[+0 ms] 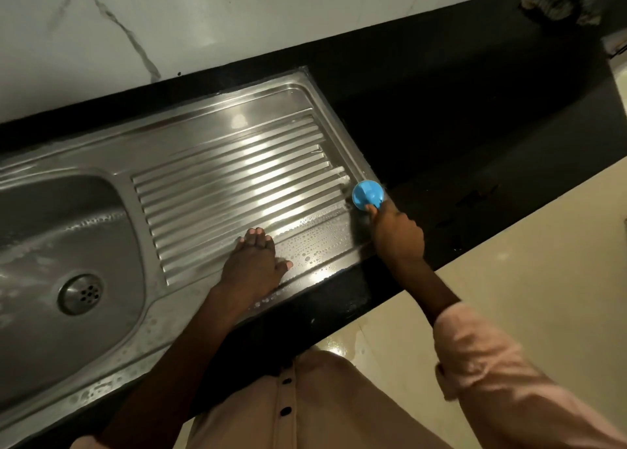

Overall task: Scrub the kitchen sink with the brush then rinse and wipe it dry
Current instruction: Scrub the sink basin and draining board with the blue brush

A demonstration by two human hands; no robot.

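A stainless steel sink fills the left and middle of the view, with its basin (68,231) and round drain (81,293) at the left and a ribbed drainboard (237,177) to the right. My right hand (398,233) grips a blue round-headed brush (368,194), which sits at the drainboard's near right corner. My left hand (252,265) rests flat on the drainboard's front part, fingers straight. Soapy droplets (312,245) cover the steel between my two hands.
A black countertop (458,116) surrounds the sink and runs off to the right. A dark crumpled cloth (559,2) lies at its far right end. White marble wall (169,24) stands behind. Cream floor tiles (526,262) show at the lower right.
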